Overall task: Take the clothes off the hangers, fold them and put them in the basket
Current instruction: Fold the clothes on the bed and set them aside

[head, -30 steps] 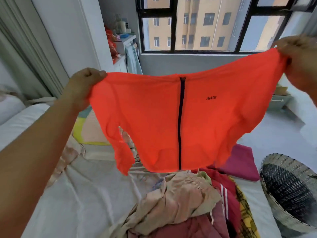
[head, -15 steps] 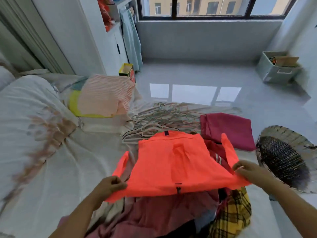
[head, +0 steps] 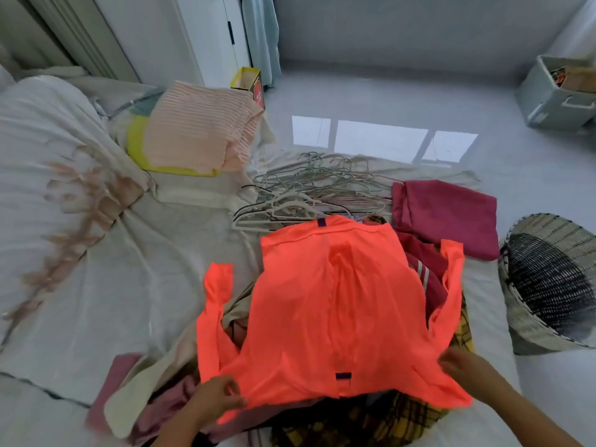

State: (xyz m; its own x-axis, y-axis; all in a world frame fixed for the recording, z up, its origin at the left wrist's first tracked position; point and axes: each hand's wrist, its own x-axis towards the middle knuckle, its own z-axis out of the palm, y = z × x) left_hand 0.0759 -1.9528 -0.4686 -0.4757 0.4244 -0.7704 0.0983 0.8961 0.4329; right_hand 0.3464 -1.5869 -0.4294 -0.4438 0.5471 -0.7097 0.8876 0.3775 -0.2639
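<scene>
One orange jacket — fingers of left hand and right hand pinch its near edge — near one basket.

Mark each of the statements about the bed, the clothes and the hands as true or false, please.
1. Both the left hand and the right hand hold the near edge of the orange jacket. True.
2. The orange jacket hangs on a hanger. False: it lies spread over the pile of clothes, and the hangers lie bare beyond it.
3. The woven basket is to the right of the bed. True.
4. The folded maroon garment lies inside the woven basket. False: it lies on the bed, beside the hangers.
</scene>
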